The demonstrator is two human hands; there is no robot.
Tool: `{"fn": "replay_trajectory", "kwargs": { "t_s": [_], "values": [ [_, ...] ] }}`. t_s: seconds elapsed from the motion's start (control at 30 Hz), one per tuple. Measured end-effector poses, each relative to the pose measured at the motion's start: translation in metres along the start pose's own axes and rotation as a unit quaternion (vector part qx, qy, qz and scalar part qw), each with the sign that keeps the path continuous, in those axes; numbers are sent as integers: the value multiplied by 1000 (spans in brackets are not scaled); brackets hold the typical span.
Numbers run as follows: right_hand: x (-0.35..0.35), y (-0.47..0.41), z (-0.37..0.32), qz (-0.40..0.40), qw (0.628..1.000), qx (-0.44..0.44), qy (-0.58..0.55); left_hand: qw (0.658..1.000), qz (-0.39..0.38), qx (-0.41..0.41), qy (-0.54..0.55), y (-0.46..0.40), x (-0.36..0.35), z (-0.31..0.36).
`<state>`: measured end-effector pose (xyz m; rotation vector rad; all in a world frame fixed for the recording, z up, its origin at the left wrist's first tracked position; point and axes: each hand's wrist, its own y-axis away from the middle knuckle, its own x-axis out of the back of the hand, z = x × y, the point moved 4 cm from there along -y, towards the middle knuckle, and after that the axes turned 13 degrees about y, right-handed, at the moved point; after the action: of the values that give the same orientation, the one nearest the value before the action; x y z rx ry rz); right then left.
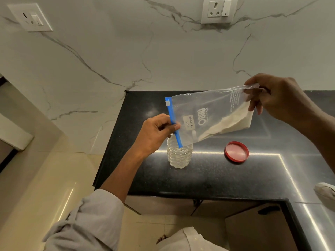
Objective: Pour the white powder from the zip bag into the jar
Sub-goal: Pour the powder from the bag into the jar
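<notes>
Zip bag (208,116) held up between both hands, tilted, blue zipper edge (174,122) down and to the left, closed bottom raised to the right. Left hand (155,133) grasping the bag at the zipper strip, thumb and fingers pinched on it near its middle. Right hand (272,98) grasping the raised bottom corner, fingers curled round the plastic. White powder (228,124) lying along the lower fold near the right hand, well short of the mouth; none seen leaving the bag. Paper label (189,122) reading "milk powder" on the clear wall just beside the left thumb.

Jar (179,153) standing upright on the black counter (181,178) directly under the left hand, the low tip of the zipper edge over its rim or just inside, hard to tell which. Jar apparently holding no powder yet. Red lid (237,152) lying off the jar, below the right hand and apart from the jar.

Step in hand, as judged: lining the bag mouth up with the jar before the pour proper. Whether the zipper is open cannot be told. Next move likely calling for lifting the right hand higher to slide the powder toward the mouth, keeping the left hand steady so the low corner stays inside the rim. Risk of spilling onto the counter if the mouth drifts or the powder comes in a rush.
</notes>
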<state>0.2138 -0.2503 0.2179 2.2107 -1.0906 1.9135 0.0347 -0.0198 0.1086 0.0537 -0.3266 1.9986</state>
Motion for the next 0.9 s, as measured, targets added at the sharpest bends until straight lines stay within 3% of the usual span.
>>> {"fn": "replay_trajectory", "kwargs": {
  "t_s": [0.9],
  "values": [
    [7,-2,-15,36,998,39,20,997,-5,55,50,11,2,-10]
  ]
}}
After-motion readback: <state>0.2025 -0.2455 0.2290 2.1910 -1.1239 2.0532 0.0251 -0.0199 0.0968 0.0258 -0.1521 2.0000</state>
